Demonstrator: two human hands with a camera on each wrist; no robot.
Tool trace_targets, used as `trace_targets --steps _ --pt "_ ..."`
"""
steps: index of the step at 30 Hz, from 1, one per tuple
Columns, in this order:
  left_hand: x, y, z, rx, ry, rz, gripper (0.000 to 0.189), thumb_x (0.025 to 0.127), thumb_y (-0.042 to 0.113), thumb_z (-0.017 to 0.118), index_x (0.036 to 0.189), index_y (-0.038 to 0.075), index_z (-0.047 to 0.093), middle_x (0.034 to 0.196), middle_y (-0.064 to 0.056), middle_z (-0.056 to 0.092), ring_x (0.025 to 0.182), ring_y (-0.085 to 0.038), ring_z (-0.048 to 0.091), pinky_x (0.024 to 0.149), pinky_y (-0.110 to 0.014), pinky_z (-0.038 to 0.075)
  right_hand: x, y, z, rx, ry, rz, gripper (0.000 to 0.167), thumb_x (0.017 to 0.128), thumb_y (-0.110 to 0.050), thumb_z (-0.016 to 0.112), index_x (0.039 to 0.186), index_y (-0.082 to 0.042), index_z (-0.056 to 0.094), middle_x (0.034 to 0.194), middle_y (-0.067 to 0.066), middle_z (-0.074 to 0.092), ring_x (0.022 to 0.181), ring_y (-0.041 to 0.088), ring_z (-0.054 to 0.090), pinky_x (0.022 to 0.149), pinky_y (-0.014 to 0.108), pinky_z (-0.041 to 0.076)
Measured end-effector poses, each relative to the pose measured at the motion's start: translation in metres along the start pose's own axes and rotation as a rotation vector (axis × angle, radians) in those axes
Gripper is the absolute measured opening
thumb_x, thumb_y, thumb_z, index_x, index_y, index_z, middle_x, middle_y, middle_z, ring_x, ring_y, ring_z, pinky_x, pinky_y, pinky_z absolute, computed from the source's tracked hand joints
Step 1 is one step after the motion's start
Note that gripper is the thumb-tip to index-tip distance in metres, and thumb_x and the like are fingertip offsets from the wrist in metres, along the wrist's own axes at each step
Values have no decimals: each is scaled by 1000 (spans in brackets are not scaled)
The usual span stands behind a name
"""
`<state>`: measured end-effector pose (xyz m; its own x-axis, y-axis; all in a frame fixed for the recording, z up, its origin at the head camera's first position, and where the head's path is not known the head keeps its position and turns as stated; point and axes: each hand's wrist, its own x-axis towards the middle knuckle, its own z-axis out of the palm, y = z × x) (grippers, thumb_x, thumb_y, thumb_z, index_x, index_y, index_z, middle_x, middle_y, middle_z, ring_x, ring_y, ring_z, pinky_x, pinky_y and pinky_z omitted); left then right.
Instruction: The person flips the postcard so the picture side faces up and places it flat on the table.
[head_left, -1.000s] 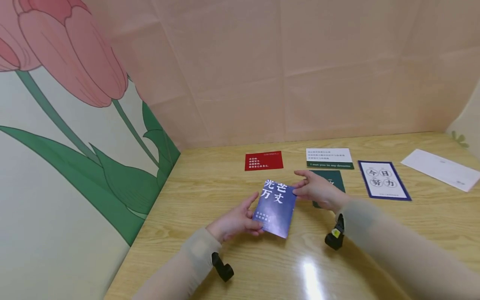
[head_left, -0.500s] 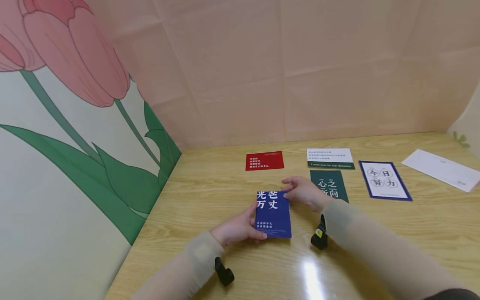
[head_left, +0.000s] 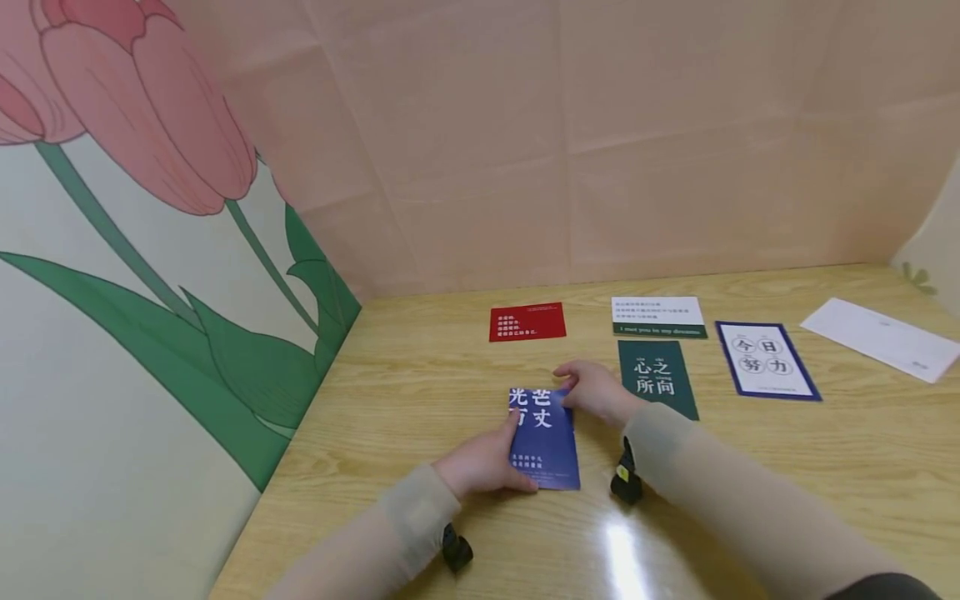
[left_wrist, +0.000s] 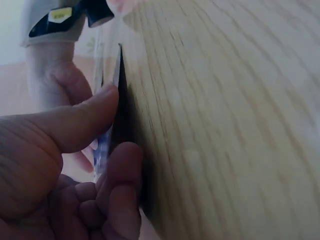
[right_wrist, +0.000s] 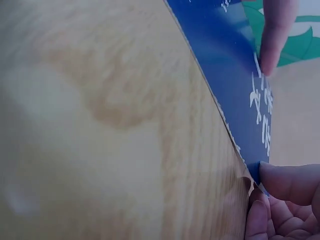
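Observation:
A blue card with white characters (head_left: 551,450) lies low over the wooden table, its top edge facing away from me. My left hand (head_left: 487,458) grips its left side, the thumb by the lower left corner and a finger extended over the printed face. In the left wrist view the card's thin edge (left_wrist: 118,67) runs between thumb and fingers, with a dark shadow beneath. My right hand (head_left: 598,393) pinches the upper right corner. The right wrist view shows that thumb (right_wrist: 290,182) on the face and fingers below; the card's long edge (right_wrist: 220,107) looks slightly rough.
Behind the hands lie a red card (head_left: 527,322) and a white card with a green band (head_left: 658,317). A dark green card (head_left: 656,379) sits just right of my right hand. Farther right are a blue-bordered white card (head_left: 768,361) and a white envelope-like sheet (head_left: 881,340).
The blue card has gone from tilted to nearly straight and come lower and nearer to me. My right hand has moved left and toward me, uncovering the green card.

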<state>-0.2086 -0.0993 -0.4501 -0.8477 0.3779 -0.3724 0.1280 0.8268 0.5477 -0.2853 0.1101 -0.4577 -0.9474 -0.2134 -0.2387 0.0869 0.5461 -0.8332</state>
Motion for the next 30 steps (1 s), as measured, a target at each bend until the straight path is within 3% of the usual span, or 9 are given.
trace_targets --steps 4,7,12,15,18,24,30 --pt "-2 3 -2 111 -10 -18 105 73 47 81 153 11 23 139 -14 51 119 -25 54 101 -41 41 0 -2 2 -5 2 -1 48 84 4 67 131 -3 56 106 12 60 95 26 55 85 38 47" --pt "-4 6 -4 196 -7 -2 88 80 52 72 151 15 34 140 -8 52 123 -23 53 102 -41 40 0 -1 2 4 -4 5 47 85 3 66 130 -3 56 107 12 61 96 26 55 86 39 47" --pt "-5 9 -3 397 66 167 61 90 51 61 142 25 49 129 2 55 112 -13 52 97 -33 43 -1 -1 2 25 -6 23 46 86 4 65 131 -4 56 112 12 60 100 27 55 91 42 46" --pt "-7 10 2 505 101 265 60 90 54 60 143 28 48 127 2 51 111 -14 47 97 -32 40 -2 -3 2 27 -4 31 45 87 2 64 131 -5 56 115 12 60 102 27 54 92 43 46" --pt "-11 10 9 567 65 295 69 88 64 54 148 33 38 140 1 43 125 -21 40 103 -41 36 -5 -4 2 3 -7 18 44 89 -1 64 132 -6 55 117 12 60 104 27 54 93 43 46" --pt "-23 16 18 568 -62 243 78 82 77 43 149 41 27 152 1 30 135 -32 31 103 -55 34 -22 -6 4 -180 -17 -104 46 92 -15 65 136 -7 52 127 13 58 114 30 54 96 49 44" --pt "-31 20 16 540 -94 218 77 82 77 43 149 42 27 156 0 25 136 -34 30 102 -58 33 -52 -5 6 -488 -98 -291 56 93 -26 64 144 -13 45 144 12 46 132 36 41 106 56 32"
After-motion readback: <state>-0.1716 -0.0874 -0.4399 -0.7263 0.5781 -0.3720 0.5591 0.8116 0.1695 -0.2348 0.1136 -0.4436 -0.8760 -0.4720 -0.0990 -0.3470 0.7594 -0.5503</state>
